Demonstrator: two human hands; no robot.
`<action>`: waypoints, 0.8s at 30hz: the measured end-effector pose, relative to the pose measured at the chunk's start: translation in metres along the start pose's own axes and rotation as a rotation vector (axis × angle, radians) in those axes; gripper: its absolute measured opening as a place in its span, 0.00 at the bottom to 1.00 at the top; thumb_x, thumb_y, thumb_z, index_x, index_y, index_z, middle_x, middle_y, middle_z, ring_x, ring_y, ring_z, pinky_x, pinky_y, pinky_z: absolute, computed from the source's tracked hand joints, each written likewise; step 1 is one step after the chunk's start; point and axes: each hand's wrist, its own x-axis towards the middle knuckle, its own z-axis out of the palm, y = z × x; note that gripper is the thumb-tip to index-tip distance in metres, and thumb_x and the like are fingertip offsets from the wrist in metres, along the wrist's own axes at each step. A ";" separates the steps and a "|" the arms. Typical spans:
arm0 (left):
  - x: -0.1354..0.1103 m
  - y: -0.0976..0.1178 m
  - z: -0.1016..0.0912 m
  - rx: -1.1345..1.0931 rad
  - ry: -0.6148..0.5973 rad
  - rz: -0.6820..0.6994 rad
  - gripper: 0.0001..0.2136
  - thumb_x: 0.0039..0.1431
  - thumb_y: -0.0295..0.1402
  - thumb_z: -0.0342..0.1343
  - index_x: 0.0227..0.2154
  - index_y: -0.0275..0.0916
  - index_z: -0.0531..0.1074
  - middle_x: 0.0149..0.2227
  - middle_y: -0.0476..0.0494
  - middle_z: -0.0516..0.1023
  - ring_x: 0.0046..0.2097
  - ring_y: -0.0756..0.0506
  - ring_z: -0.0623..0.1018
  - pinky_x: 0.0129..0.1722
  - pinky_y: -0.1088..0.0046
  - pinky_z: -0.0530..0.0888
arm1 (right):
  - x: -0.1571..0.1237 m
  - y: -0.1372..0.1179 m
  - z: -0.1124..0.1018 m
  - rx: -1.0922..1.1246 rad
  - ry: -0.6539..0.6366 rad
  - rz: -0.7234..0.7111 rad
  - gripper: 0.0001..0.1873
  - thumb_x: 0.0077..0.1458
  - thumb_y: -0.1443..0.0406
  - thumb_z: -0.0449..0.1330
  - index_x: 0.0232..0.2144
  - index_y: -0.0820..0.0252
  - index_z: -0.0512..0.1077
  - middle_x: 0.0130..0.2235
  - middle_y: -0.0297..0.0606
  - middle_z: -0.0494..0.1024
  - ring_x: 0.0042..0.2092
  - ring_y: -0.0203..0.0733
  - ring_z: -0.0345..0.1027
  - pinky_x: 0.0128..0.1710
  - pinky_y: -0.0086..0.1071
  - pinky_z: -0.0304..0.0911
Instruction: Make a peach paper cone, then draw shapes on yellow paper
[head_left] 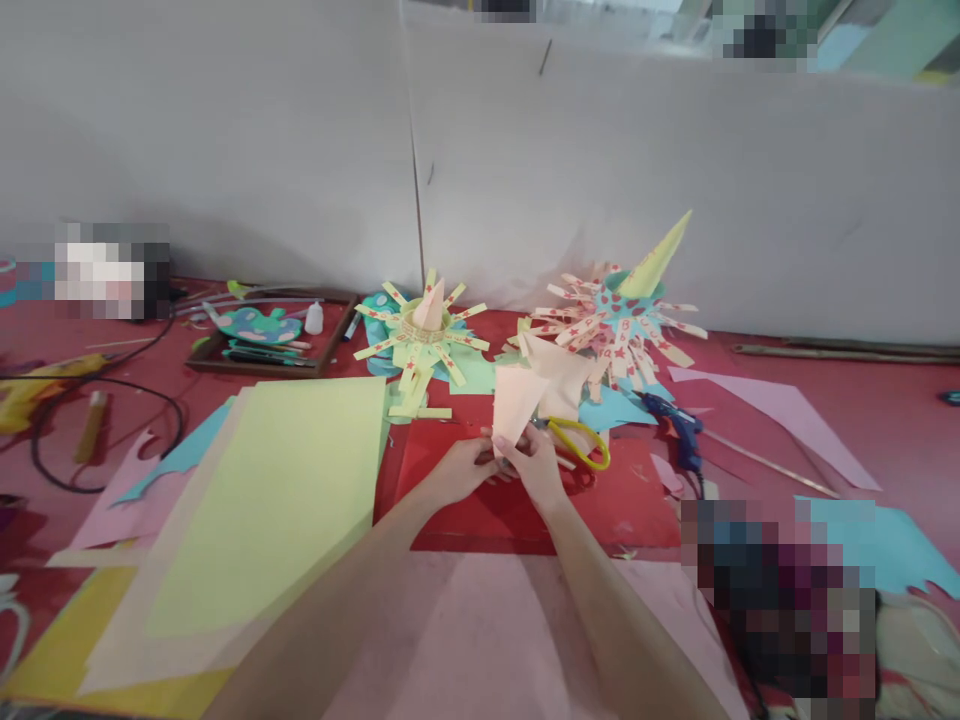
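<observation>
Fingers closed, the left hand (466,470) and right hand (535,463) pinch a pale pink paper (516,398) by its lower end above a red board (626,495). Yellow-handled scissors (603,458) sit beside the right hand.

passage left over flat yellow-green sheets (289,490), scissors (574,424) just right of the hands (536,463), spiky crafts (626,312) blocking ahead

Bare arms on show here, and here's the left forearm (356,600): slim, with a clean outline, broad low down and drawing in to a narrow wrist (431,490). Now the right forearm (607,600), just as bare, the same long taper. Both the left hand (465,470) and the right hand (536,465) are bare; fingers (482,450) look slender, though the nails are too small to judge.
</observation>
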 end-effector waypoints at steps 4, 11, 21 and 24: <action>0.000 0.001 0.000 -0.012 -0.008 -0.030 0.12 0.53 0.36 0.52 0.37 0.35 0.71 0.29 0.42 0.79 0.33 0.45 0.79 0.35 0.70 0.74 | 0.002 -0.002 -0.002 0.039 -0.056 0.008 0.18 0.39 0.60 0.65 0.34 0.60 0.68 0.31 0.36 0.78 0.31 0.41 0.70 0.28 0.31 0.65; 0.002 0.000 -0.002 0.034 -0.023 -0.006 0.12 0.53 0.36 0.52 0.38 0.35 0.70 0.32 0.41 0.79 0.33 0.45 0.78 0.34 0.71 0.74 | 0.002 -0.003 0.001 0.050 -0.014 0.009 0.16 0.39 0.61 0.65 0.32 0.60 0.69 0.27 0.33 0.77 0.25 0.38 0.68 0.23 0.28 0.62; -0.003 0.006 0.007 0.066 0.046 -0.014 0.12 0.54 0.37 0.50 0.36 0.34 0.70 0.33 0.40 0.79 0.35 0.44 0.78 0.35 0.70 0.73 | 0.002 0.001 -0.006 0.064 -0.045 0.024 0.15 0.38 0.61 0.66 0.31 0.60 0.71 0.31 0.37 0.79 0.32 0.42 0.71 0.31 0.32 0.65; -0.004 0.006 0.006 0.067 0.000 -0.039 0.11 0.53 0.37 0.52 0.34 0.34 0.70 0.30 0.40 0.80 0.34 0.44 0.79 0.34 0.70 0.73 | 0.003 0.001 -0.004 0.158 -0.039 -0.008 0.17 0.41 0.57 0.63 0.34 0.60 0.72 0.33 0.40 0.79 0.34 0.44 0.72 0.31 0.33 0.66</action>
